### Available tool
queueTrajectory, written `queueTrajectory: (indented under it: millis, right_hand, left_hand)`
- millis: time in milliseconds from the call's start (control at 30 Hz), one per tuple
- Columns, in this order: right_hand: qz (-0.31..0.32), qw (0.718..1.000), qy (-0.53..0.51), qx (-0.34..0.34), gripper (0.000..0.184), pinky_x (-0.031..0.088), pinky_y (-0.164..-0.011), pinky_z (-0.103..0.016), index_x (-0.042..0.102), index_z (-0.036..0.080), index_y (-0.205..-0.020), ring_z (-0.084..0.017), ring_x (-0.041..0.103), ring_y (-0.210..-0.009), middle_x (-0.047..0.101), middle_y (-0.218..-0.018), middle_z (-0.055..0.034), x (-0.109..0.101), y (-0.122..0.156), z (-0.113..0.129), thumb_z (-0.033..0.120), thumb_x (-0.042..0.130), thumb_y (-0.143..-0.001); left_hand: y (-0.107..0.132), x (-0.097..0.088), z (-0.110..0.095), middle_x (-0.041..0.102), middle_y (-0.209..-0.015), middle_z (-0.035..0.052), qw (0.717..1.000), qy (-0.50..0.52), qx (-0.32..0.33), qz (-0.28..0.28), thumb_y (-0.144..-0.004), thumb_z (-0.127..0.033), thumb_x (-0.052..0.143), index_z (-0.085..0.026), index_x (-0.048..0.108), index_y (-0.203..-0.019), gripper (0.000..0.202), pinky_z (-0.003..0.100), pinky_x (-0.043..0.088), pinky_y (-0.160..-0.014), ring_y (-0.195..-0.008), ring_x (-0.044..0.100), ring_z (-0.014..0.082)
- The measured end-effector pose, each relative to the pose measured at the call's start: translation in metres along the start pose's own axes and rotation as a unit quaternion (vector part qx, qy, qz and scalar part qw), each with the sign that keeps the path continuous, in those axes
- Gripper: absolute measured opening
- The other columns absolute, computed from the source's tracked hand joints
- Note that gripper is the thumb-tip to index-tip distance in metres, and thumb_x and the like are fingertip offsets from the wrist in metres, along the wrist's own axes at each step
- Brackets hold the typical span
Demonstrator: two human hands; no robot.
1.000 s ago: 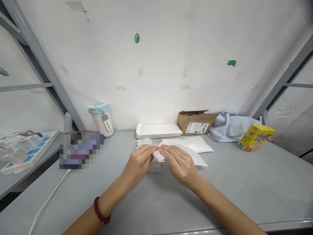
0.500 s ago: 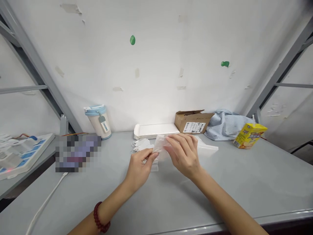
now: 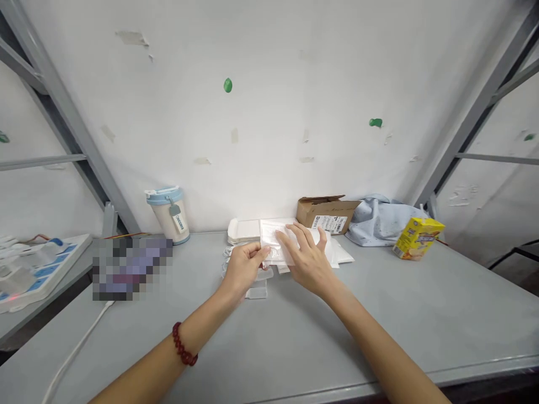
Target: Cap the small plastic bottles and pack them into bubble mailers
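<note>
A white, translucent plastic bag (image 3: 269,231) is held up over the middle of the grey desk (image 3: 295,348). My left hand (image 3: 242,269) pinches its left edge between thumb and fingers. Across the bag's face lies my right hand (image 3: 309,261), fingers stretched and spread; its thumb side is partly hidden. Below and behind the hands are clear plastic pieces (image 3: 257,290) and white coiled cables (image 3: 227,253), partly covered by my left hand. More white sheets or bags (image 3: 344,256) show behind my right hand.
White flat boxes (image 3: 244,230) and an open brown carton (image 3: 309,212) stand against the wall. A blue cloth (image 3: 379,221) and yellow drink carton (image 3: 418,238) are right. Left are a tumbler (image 3: 169,216), a blurred-out device (image 3: 135,269), its cable (image 3: 78,350) and a power strip (image 3: 42,275).
The bag has turned flatter towards me and its left part is spread out. My right hand has shifted slightly left and down, its fingers more spread. The camera view has tilted up a little.
</note>
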State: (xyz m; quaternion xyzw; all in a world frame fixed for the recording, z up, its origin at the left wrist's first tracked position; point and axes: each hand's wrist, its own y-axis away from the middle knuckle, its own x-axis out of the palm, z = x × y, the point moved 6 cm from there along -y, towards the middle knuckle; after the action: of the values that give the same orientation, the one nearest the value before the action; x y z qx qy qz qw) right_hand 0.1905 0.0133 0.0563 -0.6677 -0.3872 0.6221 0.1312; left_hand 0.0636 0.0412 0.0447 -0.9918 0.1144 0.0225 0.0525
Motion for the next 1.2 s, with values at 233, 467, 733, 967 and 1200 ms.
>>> queueTrajectory:
  millis: [233,467,733,967,1200]
  right_hand:
    - [-0.001,0.999,0.029,0.033,0.063,0.014,-0.096,-0.055,0.043,0.025,-0.122,-0.023,0.034,-0.119,0.046,-0.122,-0.0128,0.014,0.000,-0.026,-0.008,0.032,-0.070]
    - [0.076,0.996,0.028,0.042,0.066,0.024,-0.091,-0.051,0.048,0.026,-0.119,-0.024,0.039,-0.109,0.048,-0.117,-0.0120,0.034,0.004,-0.042,-0.011,0.032,-0.067]
    - [0.151,0.988,0.018,0.022,0.064,0.025,-0.089,-0.046,0.050,0.028,-0.120,-0.025,0.039,-0.109,0.048,-0.118,-0.0134,0.048,0.007,-0.043,-0.009,0.032,-0.071]
    - [0.219,0.974,-0.037,0.036,0.053,0.032,-0.082,-0.039,0.054,0.030,-0.117,-0.025,0.040,-0.106,0.047,-0.113,-0.0134,0.056,0.009,-0.039,-0.002,0.035,-0.078]
    - [0.236,0.964,-0.078,0.092,0.045,0.036,-0.074,-0.031,0.058,0.026,-0.111,-0.023,0.044,-0.098,0.047,-0.106,-0.0118,0.058,0.013,-0.044,0.003,0.041,-0.077]
  left_hand:
    - [-0.026,0.023,0.000,0.052,-0.059,-0.0009,0.999,-0.017,-0.038,0.033,-0.075,-0.032,0.054,-0.014,0.052,-0.060,0.024,0.021,0.042,-0.057,-0.055,0.050,0.0091]
    - [-0.051,0.038,0.011,0.045,-0.040,-0.0021,0.980,-0.167,-0.092,0.059,-0.080,-0.019,0.046,-0.017,0.042,-0.056,0.025,0.021,0.034,-0.043,-0.041,0.049,0.0106]
    - [-0.063,0.046,0.004,0.066,-0.064,0.0132,0.917,-0.380,-0.096,0.071,-0.071,-0.012,0.056,-0.007,0.054,-0.082,0.013,0.024,0.041,-0.049,-0.068,0.066,0.0246]
    - [-0.065,0.053,0.012,0.069,-0.079,0.0158,0.867,-0.483,-0.042,0.119,-0.067,-0.007,0.056,-0.007,0.061,-0.085,0.019,0.024,0.044,-0.053,-0.068,0.066,0.0216]
    - [-0.072,0.055,0.023,0.067,-0.082,0.0132,0.827,-0.536,-0.035,0.164,-0.072,-0.010,0.057,-0.008,0.061,-0.089,0.017,0.025,0.046,-0.054,-0.065,0.064,0.0187]
